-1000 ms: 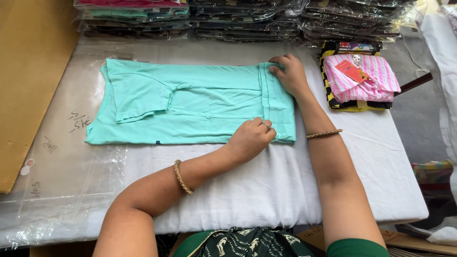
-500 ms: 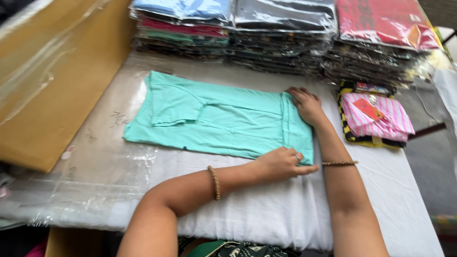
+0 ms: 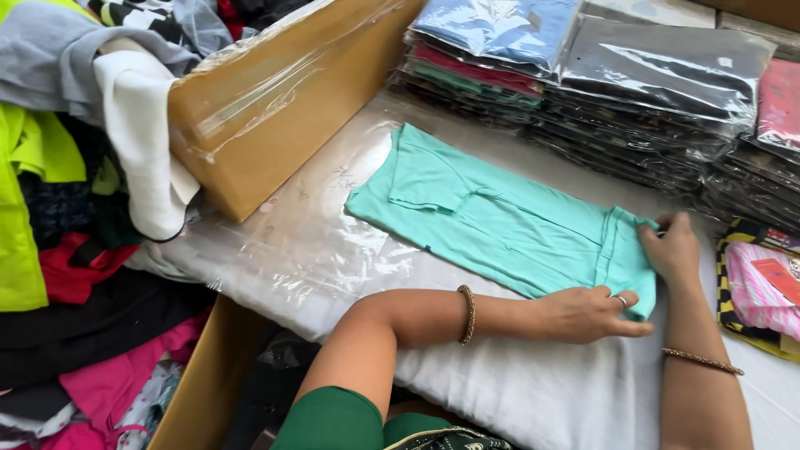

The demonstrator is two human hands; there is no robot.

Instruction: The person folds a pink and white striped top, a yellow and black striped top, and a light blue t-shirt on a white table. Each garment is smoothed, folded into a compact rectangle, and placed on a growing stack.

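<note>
White cloth under clear plastic sheeting covers the tabletop (image 3: 533,392), which runs across the middle of the frame. On it, at centre right, both hands press on the right end of a folded mint-green garment (image 3: 500,221). The left hand (image 3: 587,312) lies flat on the garment's lower right corner, fingers (image 3: 629,327) stretched out and resting on the fabric, a ring on one of them and a beaded bracelet on the wrist. The right hand (image 3: 673,247) sits just above it, fingers curled over the garment's upper right edge, pinching the fold. A thin bangle circles that forearm. At the right edge lies a pink striped garment (image 3: 760,287). Stacks of bagged clothes (image 3: 633,83) line the upper right. A plastic-wrapped cardboard box (image 3: 267,108) stands at upper left, with loose clothing (image 3: 58,208) heaped down the left side.
</note>
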